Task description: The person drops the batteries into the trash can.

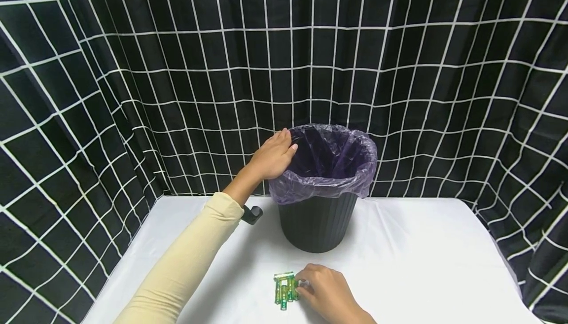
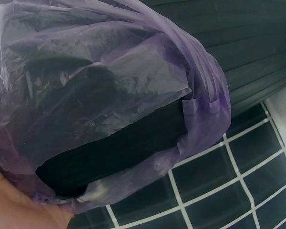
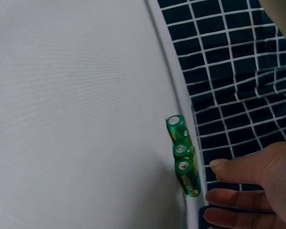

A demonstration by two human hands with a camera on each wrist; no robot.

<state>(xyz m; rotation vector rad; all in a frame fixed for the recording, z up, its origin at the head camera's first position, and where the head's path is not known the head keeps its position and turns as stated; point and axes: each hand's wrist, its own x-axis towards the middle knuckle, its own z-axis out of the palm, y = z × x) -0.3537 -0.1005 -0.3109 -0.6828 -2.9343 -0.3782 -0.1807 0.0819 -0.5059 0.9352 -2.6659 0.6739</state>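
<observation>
My left hand (image 1: 274, 155) rests on the left rim of a black bin (image 1: 317, 223), fingers straight over the purple bag (image 1: 293, 188) that lines it. In the left wrist view, part of that hand (image 2: 24, 205) touches the bag's edge; its fingertips are out of sight. Several green batteries (image 1: 284, 294) lie grouped on the white table in front of the bin. Beside their right side is my right hand (image 1: 326, 292). The right wrist view shows its thumb and fingers (image 3: 240, 169) apart, near the batteries (image 3: 182, 151), with nothing visibly held between them.
A white cloth covers the table (image 1: 412, 255). A small dark curved object (image 1: 252, 214) lies left of the bin, partly behind the left forearm. Black curtains (image 1: 337, 48) with a white grid stand behind the table and along both sides.
</observation>
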